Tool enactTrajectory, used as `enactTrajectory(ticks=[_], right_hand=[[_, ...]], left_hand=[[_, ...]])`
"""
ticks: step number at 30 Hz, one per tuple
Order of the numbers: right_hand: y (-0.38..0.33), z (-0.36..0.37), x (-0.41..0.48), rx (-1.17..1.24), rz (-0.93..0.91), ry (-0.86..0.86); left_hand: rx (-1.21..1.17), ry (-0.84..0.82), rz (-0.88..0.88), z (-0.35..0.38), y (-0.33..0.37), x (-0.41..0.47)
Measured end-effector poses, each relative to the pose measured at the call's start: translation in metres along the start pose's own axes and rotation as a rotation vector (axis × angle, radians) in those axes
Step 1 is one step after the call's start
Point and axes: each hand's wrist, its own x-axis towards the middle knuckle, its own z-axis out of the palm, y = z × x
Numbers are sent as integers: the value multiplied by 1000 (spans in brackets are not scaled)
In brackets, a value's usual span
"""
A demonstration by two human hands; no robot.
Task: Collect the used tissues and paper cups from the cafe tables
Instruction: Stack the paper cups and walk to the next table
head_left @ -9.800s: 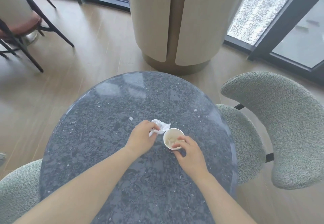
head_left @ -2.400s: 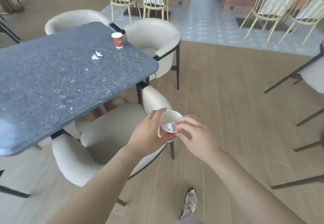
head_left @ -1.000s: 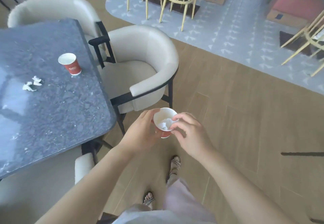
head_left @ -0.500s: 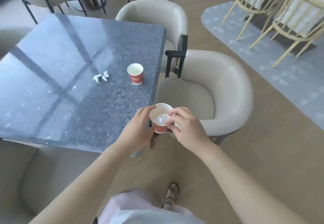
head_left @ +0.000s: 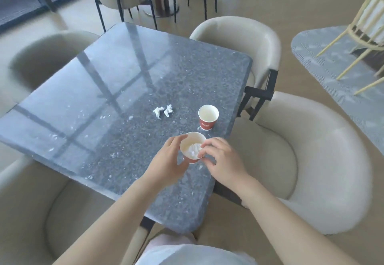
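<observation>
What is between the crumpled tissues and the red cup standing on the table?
Nothing: the head view shows only bare speckled tabletop between the crumpled tissues and the red paper cup.

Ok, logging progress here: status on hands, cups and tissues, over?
Left hand grips tissue-filled cup, right hand pinches its rim. On table: second cup upright, tissues loose. Nothing blocking the reach.

Single head view (wide-angle), above table (head_left: 104,102), facing forward-down, near corner close.
</observation>
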Motion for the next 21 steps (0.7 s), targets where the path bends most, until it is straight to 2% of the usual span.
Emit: enactTrajectory(ticks=[6, 12, 18, 21], right_hand=[[7, 30, 56, -5, 34, -150], [22, 54, 93, -27, 45, -211], [37, 78, 133, -127, 46, -347], [42, 86, 147, -220, 33, -402]], left_hand=[[-39, -46, -102, -13, -41, 35], [-92, -61, -235, -20, -70, 61], [125, -183, -457, -16, -100, 66], [257, -264, -505, -21, -121, 71]])
